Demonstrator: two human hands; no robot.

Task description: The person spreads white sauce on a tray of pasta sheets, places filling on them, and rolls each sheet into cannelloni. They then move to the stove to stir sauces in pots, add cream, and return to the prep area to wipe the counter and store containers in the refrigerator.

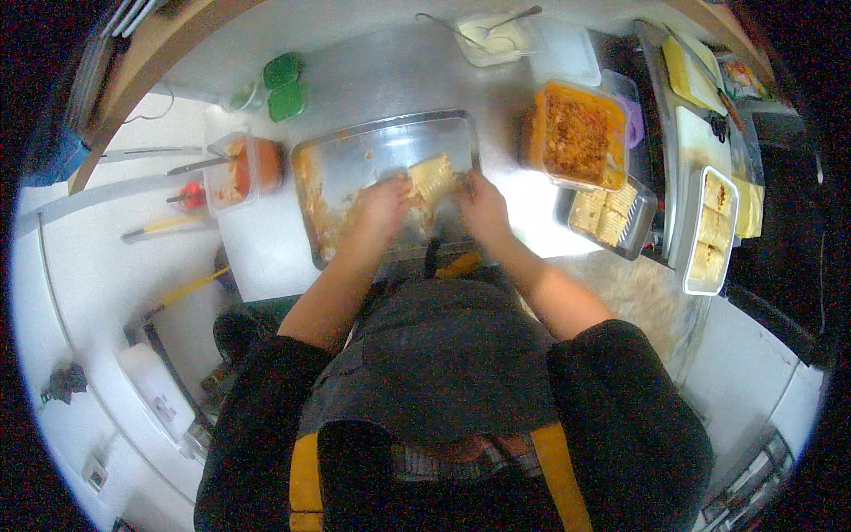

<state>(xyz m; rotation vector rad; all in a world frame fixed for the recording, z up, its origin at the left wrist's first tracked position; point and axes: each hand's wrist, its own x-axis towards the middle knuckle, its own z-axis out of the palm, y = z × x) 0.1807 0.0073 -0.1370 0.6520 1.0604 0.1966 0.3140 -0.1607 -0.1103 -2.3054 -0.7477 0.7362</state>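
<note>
Over a metal tray (341, 146) smeared with orange sauce, my left hand (383, 206) pinches a pale yellow, ridged rectangular sheet (432, 177) that looks like pasta. My right hand (484, 209) is at the tray's right side, close to the sheet's right edge. Its fingers look curled but are blurred, and whether they touch the sheet or hold anything is hidden. To the right, a dark tray (636, 232) holds more of the ridged yellow pieces. Behind it stands a plastic tub (542, 177) of orange-brown, chunky filling.
At left, a clear container (215, 191) holds orange sauce and a utensil. Two green lids (285, 87) lie behind. A tub of creamy white food (496, 40) with spoons stands at the back. Far right, a white container (690, 275) holds several yellow pieces.
</note>
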